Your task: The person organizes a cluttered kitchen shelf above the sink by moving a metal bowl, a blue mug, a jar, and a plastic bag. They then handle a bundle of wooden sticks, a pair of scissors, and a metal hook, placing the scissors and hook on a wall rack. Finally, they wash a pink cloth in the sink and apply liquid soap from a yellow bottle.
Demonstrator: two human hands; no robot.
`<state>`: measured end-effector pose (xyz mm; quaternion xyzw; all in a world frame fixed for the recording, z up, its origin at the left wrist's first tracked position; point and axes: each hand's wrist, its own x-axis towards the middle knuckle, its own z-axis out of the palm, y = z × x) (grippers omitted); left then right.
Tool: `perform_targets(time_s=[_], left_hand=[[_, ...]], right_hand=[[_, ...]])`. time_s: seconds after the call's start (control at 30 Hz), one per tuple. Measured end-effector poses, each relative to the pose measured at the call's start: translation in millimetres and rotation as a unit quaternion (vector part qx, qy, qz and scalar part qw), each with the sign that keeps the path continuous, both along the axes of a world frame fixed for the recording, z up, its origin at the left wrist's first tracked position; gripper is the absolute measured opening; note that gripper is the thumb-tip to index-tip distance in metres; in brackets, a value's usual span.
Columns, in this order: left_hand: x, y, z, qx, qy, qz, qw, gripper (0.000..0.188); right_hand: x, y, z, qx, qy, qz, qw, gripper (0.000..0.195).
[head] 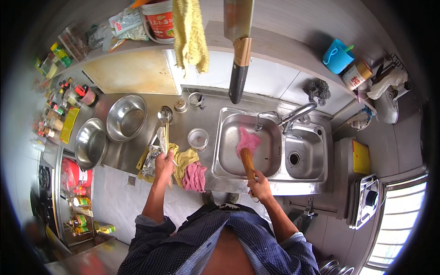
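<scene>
My left hand (pixel 164 166) is closed round several thin wooden chopsticks (pixel 166 137), above crumpled foil (pixel 150 164) and a yellow cloth (pixel 185 160) on the steel counter. What else lies in that hand cannot be made out. Beside the yellow cloth is a pink cloth (pixel 194 176). My right hand (pixel 260 187) grips the lower end of a bamboo whisk brush (pixel 247 161) over the front edge of the large sink basin (pixel 228 144). Its bristle end meets or overlaps another pink cloth (pixel 249 139) lying in that basin. A ladle (pixel 165 115) rests beyond the chopsticks.
Two steel bowls (pixel 126 118) (pixel 91 143) stand at the left. A plastic tub (pixel 198 139) sits left of the sink. The faucet (pixel 297 113) reaches over the basins. A cleaver (pixel 239 51) and a yellow towel (pixel 190 37) hang ahead, near the shelf edge.
</scene>
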<state>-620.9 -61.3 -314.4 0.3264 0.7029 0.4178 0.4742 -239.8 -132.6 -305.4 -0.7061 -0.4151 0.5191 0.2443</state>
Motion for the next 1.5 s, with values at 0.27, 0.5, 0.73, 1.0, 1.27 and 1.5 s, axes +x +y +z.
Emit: perform_targets(time_s=[0.27,0.5,0.73,1.0,1.27,1.5], left_hand=[[-1.7,23.3,-16.8,-0.031,0.046,-0.018,0.998,0.025],[8.9,34.7,-1.9,-0.038,-0.015,-0.029,0.999,0.02],[-13.3,31.3,42.5,-0.071,0.166,-0.137,0.974,0.029],[-59.5,55.1,77.6,0.003,0.475,-0.26,0.841,0.025],[-76.2,72.1,64.4,0.024,0.509,-0.32,0.799,0.021],[-83.8,79.6,48.5,0.019,0.524,-0.332,0.784,0.021]], right_hand=[[8.8,-2.4,7.9,0.012,-0.004,-0.038,0.999,0.061],[13.2,-2.7,-3.8,0.019,-0.008,-0.039,0.999,0.063],[-4.4,8.2,18.1,0.024,0.05,-0.041,0.998,0.066],[-31.6,16.2,44.2,0.035,0.108,-0.053,0.992,0.066],[-59.3,19.6,61.5,0.068,0.144,-0.054,0.986,0.065],[-78.7,20.0,73.9,0.083,0.164,-0.055,0.981,0.064]])
